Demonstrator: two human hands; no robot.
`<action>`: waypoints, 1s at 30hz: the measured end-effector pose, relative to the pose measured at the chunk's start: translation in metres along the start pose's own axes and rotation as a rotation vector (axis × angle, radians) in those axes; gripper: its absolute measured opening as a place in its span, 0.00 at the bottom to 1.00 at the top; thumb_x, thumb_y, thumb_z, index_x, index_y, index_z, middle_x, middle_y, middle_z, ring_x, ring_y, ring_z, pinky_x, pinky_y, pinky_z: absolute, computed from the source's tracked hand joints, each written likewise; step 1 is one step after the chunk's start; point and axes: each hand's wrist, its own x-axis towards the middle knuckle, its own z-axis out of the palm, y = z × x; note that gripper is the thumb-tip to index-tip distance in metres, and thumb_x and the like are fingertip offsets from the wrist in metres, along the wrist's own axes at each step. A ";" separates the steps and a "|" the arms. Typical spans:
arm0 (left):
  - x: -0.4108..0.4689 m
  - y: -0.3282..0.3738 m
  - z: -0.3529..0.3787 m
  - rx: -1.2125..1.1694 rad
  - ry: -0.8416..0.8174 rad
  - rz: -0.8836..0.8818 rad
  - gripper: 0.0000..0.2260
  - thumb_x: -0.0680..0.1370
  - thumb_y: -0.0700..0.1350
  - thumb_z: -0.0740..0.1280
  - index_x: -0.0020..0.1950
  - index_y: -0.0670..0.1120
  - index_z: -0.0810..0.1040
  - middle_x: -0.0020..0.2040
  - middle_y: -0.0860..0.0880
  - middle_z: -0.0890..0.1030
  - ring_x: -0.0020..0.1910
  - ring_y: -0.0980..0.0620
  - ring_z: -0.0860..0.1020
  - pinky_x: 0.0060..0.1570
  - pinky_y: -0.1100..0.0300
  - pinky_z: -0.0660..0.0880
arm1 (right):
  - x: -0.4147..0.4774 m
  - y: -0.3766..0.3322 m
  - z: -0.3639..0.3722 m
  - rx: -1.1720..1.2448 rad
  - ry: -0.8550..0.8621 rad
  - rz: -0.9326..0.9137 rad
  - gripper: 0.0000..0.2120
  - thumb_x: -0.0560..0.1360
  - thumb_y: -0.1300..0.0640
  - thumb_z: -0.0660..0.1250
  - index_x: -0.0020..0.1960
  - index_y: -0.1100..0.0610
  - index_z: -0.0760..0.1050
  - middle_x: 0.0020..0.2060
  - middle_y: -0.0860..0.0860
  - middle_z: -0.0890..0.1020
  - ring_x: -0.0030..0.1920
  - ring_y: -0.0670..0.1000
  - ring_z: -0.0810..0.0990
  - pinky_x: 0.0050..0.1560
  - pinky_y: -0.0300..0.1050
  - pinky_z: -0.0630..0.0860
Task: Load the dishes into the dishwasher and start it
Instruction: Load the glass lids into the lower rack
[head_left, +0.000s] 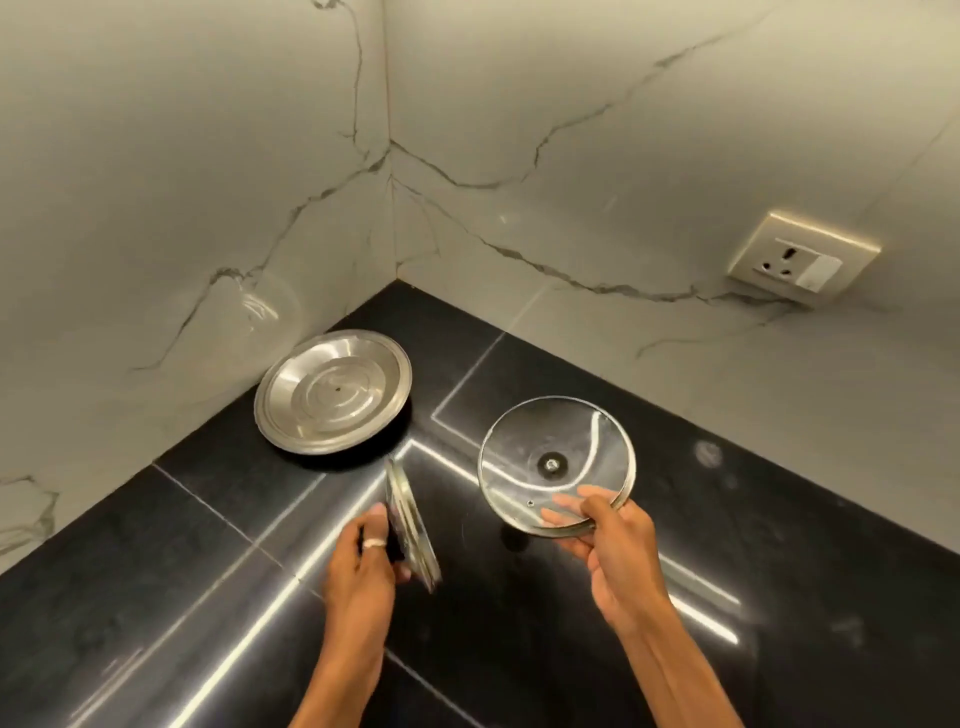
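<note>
1. Fingers of your left hand clamp the edge-on lid, lower centre.
2. Your right hand pinches the glass lid, right of centre.
3. A steel plate lies on the counter, centre left.

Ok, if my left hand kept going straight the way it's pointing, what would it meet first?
Probably the steel plate lying in the corner: your left hand, holding a glass lid edge-on, points toward its near right rim. Depth is unclear; it could slip past.
</note>
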 end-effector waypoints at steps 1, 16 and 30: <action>-0.009 0.001 0.003 -0.097 -0.060 -0.016 0.11 0.84 0.51 0.60 0.52 0.49 0.80 0.47 0.47 0.84 0.45 0.51 0.82 0.44 0.49 0.81 | -0.011 0.001 -0.009 0.041 -0.002 0.005 0.09 0.75 0.70 0.65 0.55 0.66 0.78 0.47 0.65 0.85 0.48 0.65 0.86 0.50 0.59 0.83; -0.131 -0.049 0.055 -0.255 -0.500 -0.222 0.06 0.82 0.45 0.63 0.50 0.51 0.80 0.46 0.49 0.81 0.46 0.50 0.78 0.47 0.53 0.75 | -0.161 0.030 -0.167 0.428 0.104 -0.006 0.15 0.76 0.70 0.56 0.61 0.67 0.72 0.57 0.68 0.82 0.56 0.65 0.84 0.50 0.53 0.84; -0.357 -0.120 0.053 -0.221 -0.763 -0.154 0.10 0.77 0.45 0.66 0.38 0.51 0.83 0.40 0.51 0.81 0.37 0.54 0.78 0.28 0.63 0.74 | -0.331 0.097 -0.358 0.583 0.099 -0.092 0.13 0.72 0.73 0.52 0.49 0.67 0.74 0.61 0.76 0.75 0.59 0.71 0.80 0.48 0.54 0.84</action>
